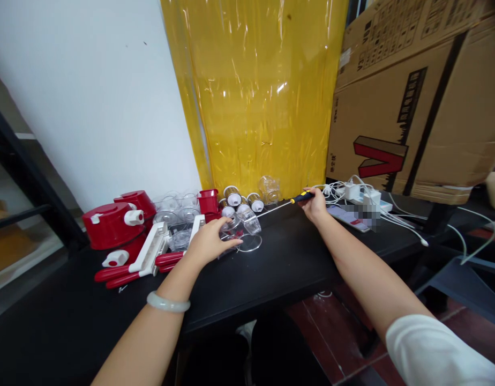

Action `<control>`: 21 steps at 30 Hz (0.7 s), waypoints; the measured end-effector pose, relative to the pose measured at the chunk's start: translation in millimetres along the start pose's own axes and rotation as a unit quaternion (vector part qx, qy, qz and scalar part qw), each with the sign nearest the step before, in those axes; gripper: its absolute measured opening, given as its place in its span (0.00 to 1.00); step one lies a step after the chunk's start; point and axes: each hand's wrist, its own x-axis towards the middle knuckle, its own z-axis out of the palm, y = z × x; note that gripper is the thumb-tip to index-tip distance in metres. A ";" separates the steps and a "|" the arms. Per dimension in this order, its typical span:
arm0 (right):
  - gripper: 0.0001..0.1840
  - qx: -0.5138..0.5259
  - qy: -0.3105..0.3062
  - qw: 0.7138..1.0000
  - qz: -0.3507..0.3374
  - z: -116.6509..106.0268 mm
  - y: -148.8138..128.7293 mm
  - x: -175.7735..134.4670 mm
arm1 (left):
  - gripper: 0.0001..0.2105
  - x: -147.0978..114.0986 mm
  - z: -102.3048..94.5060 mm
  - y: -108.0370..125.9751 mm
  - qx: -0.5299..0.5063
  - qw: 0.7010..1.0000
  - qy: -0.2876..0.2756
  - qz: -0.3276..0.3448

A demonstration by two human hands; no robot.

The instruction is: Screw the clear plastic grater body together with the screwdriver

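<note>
Glossy plastic housings (111, 225), smooth clear-plastic cups (252, 223), metal screwdriver shaft (274, 209), matt tabletop (279, 262), matt cardboard box (376, 120)

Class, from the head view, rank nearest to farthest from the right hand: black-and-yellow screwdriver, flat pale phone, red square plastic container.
1. Screwdriver: gripped in the right hand.
2. Phone: right of the hand.
3. Container: well left.

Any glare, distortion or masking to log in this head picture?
Head view throughout: glare streaks on the yellow curtain; edges look stretched, skewing the cardboard box; pixelation covers part of the phone; clear plastic parts by the left hand are hard to separate.
</note>
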 end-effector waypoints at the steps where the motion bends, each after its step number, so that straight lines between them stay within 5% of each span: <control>1: 0.10 0.004 0.015 1.000 0.013 1.3 -1.1 -2.3 | 0.29 0.0 0.3 -0.5 -0.001 1.000 0.001 0.001; 6: 0.23 -0.070 0.045 0.996 -0.017 3.3 0.7 -4.9 | 0.29 0.7 2.2 -3.8 -0.003 1.000 0.004 0.008; 10: 0.15 -0.119 0.043 0.990 -0.060 2.6 3.3 -2.5 | 0.30 0.8 1.7 -3.8 0.002 1.000 -0.001 0.001; 14: 0.09 -0.053 0.045 0.998 -0.006 5.5 0.2 -3.0 | 0.30 0.6 1.0 -2.4 -0.002 1.000 0.000 -0.001; 21: 0.23 -0.024 0.015 1.000 0.001 3.5 2.3 -1.0 | 0.30 0.8 2.8 -6.1 -0.001 1.000 0.004 0.007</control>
